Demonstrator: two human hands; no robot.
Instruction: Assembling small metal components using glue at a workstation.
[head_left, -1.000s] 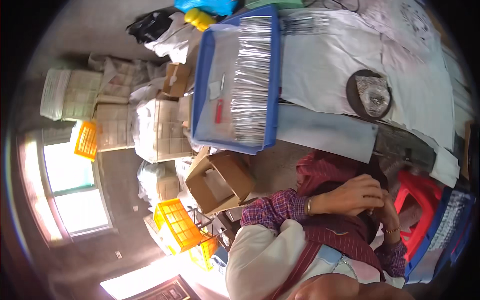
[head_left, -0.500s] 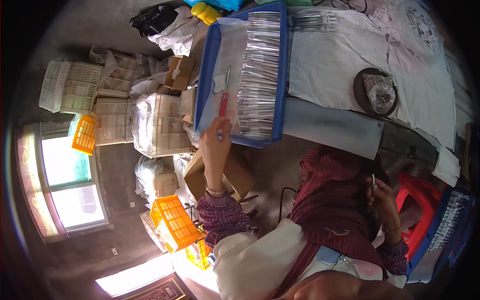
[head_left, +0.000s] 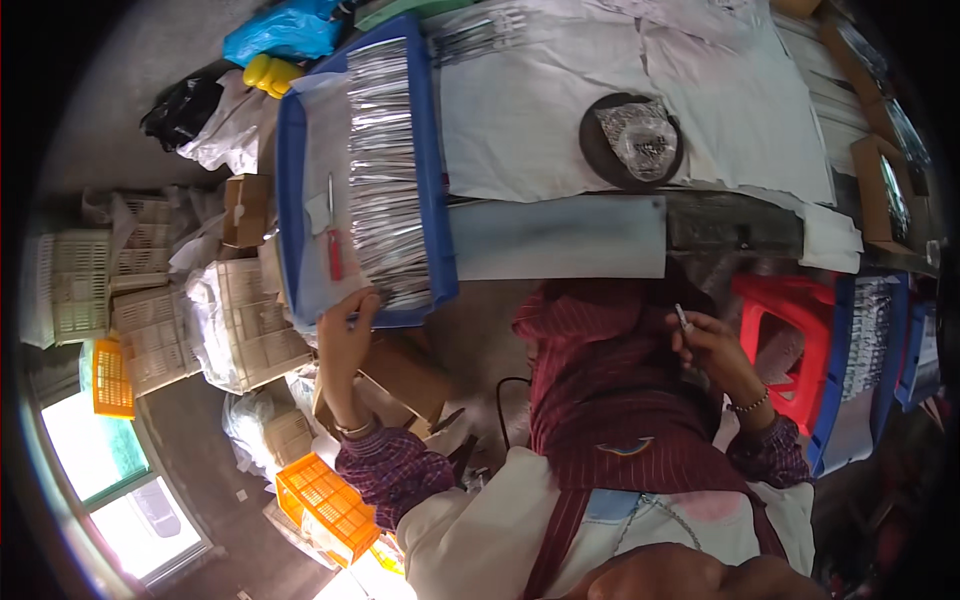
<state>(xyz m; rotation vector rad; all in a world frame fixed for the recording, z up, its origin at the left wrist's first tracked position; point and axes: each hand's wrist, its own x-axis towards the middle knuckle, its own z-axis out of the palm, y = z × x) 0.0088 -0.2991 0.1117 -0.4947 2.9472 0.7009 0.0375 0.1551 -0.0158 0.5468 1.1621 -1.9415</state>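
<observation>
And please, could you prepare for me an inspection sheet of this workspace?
Surface: wrinkled white cloth, bearing a dark round dish with a clear bag.
Work items: blue tray holding a row of silvery strips and a red-handled tool.
Clutter: blue bag and black bag beyond the tray.
Hands: left fingers at the tray's near edge, contact unclear; right fingers hold a small metallic piece.
Cables: dark curve beside the apron, possibly one.
Surroundings: red stool, orange crate.

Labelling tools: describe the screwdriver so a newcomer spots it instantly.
Find the big blue tray left of the white cloth. Inside, left of the row of silvery strips, lies the screwdriver. Its red handle sets it apart from those silvery neighbours.
</observation>
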